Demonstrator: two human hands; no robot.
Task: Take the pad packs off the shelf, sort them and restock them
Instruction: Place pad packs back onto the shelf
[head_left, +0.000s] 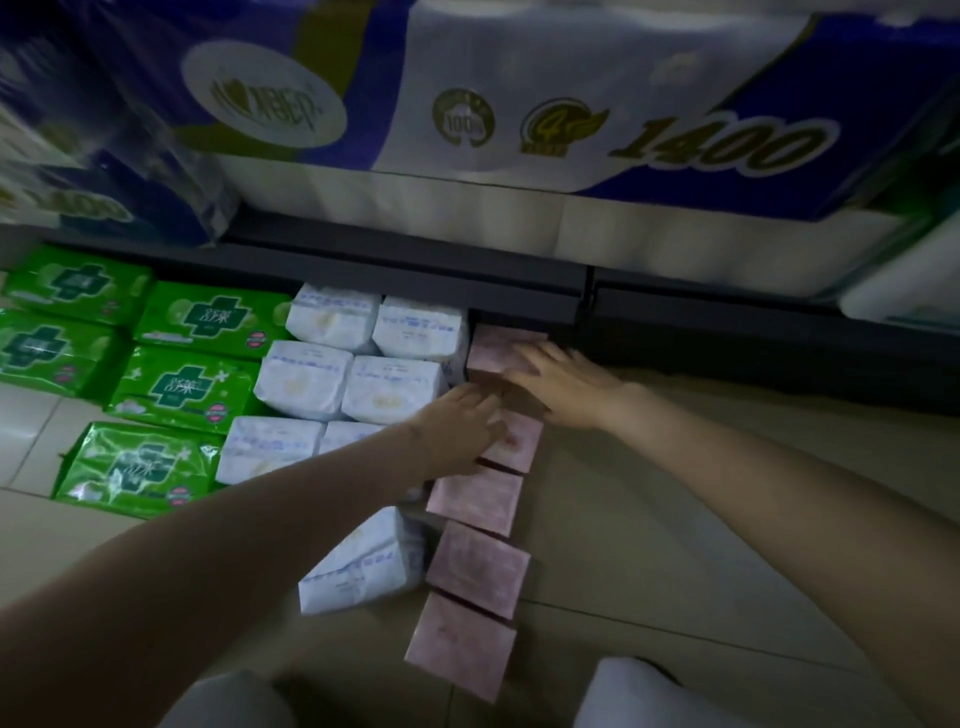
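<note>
Pink packs (475, 566) lying in single row on floor tiles (649, 519), running toward dark shelf (415, 270). White packs (311, 382) sitting in pairs just left; green packs (182, 387) farther left, label blurred. Left hand (457, 434) and right hand (561, 384) resting on pink row, fingers straight, gripping nothing. Tissue-roll bundle (571, 104) above reading "1400".

Both hands, the left hand (462, 426) and right hand (561, 384), rest with straight fingers on a row of pink pad packs (475, 566) beside white packs (306, 382) and green packs (182, 389) on the floor (649, 519).
</note>
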